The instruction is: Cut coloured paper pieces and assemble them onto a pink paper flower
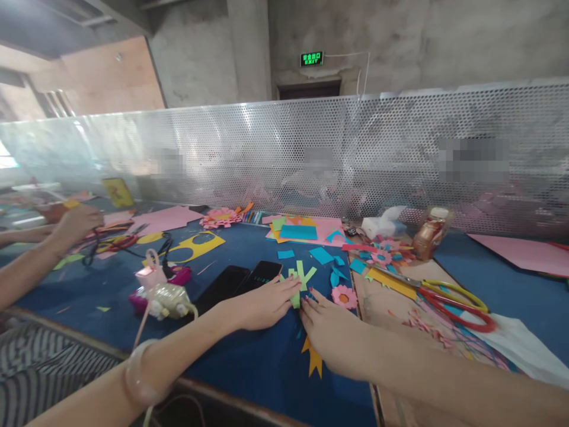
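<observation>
My left hand (267, 303) lies low over the blue tabletop, its fingers stretched out over light green paper strips (304, 274). Close beside it, my right hand (331, 332) rests palm down with its fingers extended, the fingertips near the lower end of the green paper. Under and below the right hand pokes out an orange paper ribbon (315, 360) with notched ends. A pink paper flower (344, 297) sits just beyond the right hand, with blue paper pieces (338, 276) around it. What lies directly beneath the fingers is partly hidden.
Two dark phones (227, 284) lie left of my hands, with a bagged bundle (166, 299) beyond. Scissors (453, 302) with red and yellow handles rest on cardboard (382, 314) at right, near a bottle (431, 234). A co-worker's hand (79, 225) is far left. A perforated metal screen (267, 154) stands behind.
</observation>
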`<action>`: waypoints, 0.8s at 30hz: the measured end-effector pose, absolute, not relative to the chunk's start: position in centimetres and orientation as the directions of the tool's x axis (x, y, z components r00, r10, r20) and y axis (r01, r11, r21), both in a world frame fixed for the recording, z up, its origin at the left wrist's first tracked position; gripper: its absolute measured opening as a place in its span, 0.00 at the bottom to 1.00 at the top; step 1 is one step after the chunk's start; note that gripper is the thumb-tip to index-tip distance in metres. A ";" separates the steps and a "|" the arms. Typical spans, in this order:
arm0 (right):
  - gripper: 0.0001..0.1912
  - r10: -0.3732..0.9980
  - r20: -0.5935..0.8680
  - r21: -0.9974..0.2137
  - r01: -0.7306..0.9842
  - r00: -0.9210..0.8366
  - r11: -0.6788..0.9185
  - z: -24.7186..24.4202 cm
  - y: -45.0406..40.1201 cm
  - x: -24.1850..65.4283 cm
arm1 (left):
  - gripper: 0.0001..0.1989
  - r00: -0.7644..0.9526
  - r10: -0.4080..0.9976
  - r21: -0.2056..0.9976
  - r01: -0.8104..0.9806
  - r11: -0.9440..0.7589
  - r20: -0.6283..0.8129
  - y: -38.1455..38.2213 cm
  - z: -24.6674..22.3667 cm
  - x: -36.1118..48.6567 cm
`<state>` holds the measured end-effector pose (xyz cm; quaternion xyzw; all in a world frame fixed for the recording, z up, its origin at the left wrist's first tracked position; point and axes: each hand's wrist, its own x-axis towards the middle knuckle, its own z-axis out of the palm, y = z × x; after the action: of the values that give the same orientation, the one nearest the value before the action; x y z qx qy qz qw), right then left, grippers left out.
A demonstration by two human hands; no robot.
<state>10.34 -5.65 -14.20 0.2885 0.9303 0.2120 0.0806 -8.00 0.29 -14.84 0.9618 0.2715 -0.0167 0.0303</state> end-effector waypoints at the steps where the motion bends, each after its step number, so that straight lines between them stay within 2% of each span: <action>1: 0.27 0.561 -0.022 0.449 0.493 -0.828 0.745 -14.2 -5.8 10.3 | 0.24 0.854 0.518 0.023 0.519 -0.854 -0.045 0.3 -14.9 -8.0; 4: 0.25 0.529 -0.032 0.449 0.461 -0.848 0.766 -14.1 -6.3 9.7 | 0.26 0.859 0.509 -0.016 0.509 -0.861 -0.046 0.3 -14.6 -7.7; 8: 0.25 0.533 -0.032 0.421 0.472 -0.845 0.774 -15.0 -7.3 8.9 | 0.32 0.861 0.505 0.007 0.506 -0.863 -0.058 0.5 -14.2 -7.3; 13: 0.20 0.471 0.219 0.404 0.519 -0.855 0.753 -17.0 -8.6 8.9 | 0.36 0.879 0.472 0.030 0.475 -0.880 -0.067 0.9 -14.5 -6.9; 15: 0.20 0.445 0.273 0.375 0.520 -0.853 0.767 -17.1 -9.3 9.0 | 0.36 0.871 0.490 0.042 0.492 -0.870 -0.047 0.9 -14.6 -6.9; 18: 0.23 0.494 0.243 0.277 0.548 -0.835 0.790 -16.4 -10.1 9.0 | 0.35 0.846 0.533 0.050 0.533 -0.845 -0.008 0.8 -14.4 -6.8; 20: 0.26 0.590 0.192 0.193 0.620 -0.784 0.760 -15.8 -10.4 8.8 | 0.35 0.834 0.551 0.042 0.550 -0.834 0.008 0.6 -14.0 -6.8; 22: 0.27 0.676 0.133 0.116 0.689 -0.725 0.716 -15.6 -10.5 8.6 | 0.35 0.829 0.559 0.017 0.559 -0.829 0.010 0.3 -13.6 -6.8; 24: 0.28 0.701 0.087 0.059 0.706 -0.708 0.705 -15.5 -10.7 8.5 | 0.35 0.818 0.574 -0.021 0.575 -0.818 0.027 0.0 -13.3 -6.9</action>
<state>8.46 -10.68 -15.48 0.3813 0.9230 0.0441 -0.0289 -6.87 -0.03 -13.28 0.9534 0.3012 0.0094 -0.0142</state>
